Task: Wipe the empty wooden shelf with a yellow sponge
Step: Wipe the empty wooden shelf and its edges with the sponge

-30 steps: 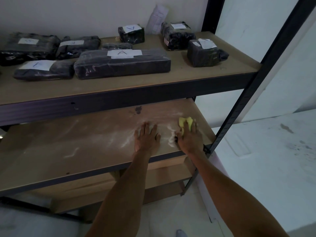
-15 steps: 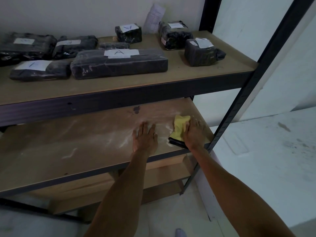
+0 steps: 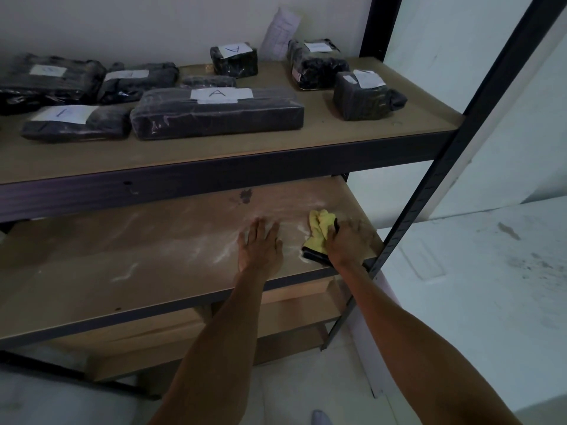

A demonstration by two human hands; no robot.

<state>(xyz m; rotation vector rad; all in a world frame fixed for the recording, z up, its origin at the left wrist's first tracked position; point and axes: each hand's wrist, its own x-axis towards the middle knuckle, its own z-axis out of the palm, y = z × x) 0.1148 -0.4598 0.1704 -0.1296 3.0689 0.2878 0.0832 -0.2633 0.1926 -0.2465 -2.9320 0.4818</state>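
Observation:
The empty wooden shelf (image 3: 122,259) is the middle board of a dark metal rack, streaked with white dust and marked by a dark stain at the back. My right hand (image 3: 346,243) presses a yellow sponge (image 3: 319,231) with a black underside onto the shelf near its right front corner; the sponge sticks out to the left of my fingers. My left hand (image 3: 259,246) lies flat on the board with fingers spread, a short way left of the sponge, holding nothing.
The upper shelf (image 3: 337,133) carries several black wrapped parcels (image 3: 217,113) with white labels. A dark upright post (image 3: 429,179) stands right beside my right hand. A lower wooden shelf (image 3: 294,314) lies underneath. Pale floor (image 3: 475,286) spreads to the right.
My right hand has slid a little to the right, so more of the yellow sponge shows to its left. The left hand has stayed flat in place.

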